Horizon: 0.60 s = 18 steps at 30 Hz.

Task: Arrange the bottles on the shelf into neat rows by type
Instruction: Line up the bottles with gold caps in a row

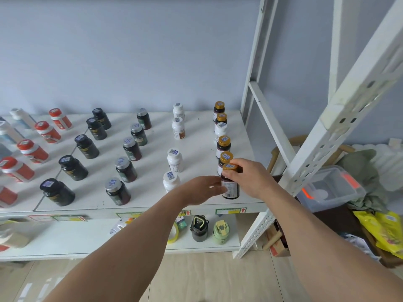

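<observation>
I hold the gold-capped bottle (230, 184) with both hands' fingers at the shelf (152, 203) front; next, align it.

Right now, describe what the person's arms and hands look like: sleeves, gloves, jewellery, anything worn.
Both forearms are bare up to the frame's edge, with no sleeves in view. The left hand and right hand wear no gloves. No watch, bracelet or ring shows, and no markings can be seen on either arm.
</observation>
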Available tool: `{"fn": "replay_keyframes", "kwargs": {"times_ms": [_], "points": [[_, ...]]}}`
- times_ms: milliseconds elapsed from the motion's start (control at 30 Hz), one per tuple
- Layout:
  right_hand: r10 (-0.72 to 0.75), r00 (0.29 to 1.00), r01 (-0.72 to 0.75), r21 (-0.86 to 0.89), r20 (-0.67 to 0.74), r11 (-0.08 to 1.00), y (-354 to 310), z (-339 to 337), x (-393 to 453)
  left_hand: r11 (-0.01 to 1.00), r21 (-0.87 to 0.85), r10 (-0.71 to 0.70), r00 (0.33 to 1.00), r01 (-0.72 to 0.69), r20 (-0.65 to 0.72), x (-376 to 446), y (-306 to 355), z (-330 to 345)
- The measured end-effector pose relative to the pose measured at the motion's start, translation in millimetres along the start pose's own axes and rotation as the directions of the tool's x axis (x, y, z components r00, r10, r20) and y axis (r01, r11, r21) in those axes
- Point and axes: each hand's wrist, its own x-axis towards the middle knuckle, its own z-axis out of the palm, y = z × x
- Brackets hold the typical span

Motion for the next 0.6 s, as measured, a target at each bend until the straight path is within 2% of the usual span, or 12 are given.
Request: {"fn": "replay_keyframes", "kwargs": {"times_ms": [267, 600], "points": [[0.025, 0.998, -0.028, 0.053, 0.056, 0.998, 19, 14, 1, 0.98, 0.196, -0.009, 0.992, 0.034, -0.125, 1, -8, -1], [0.055, 0.996, -0.061, 0.084, 0.075, 0.995, 28, 30, 3, 0.979, 0.201, -0.004, 0.989, 0.033, -0.146, 9, -13, -1]]}}
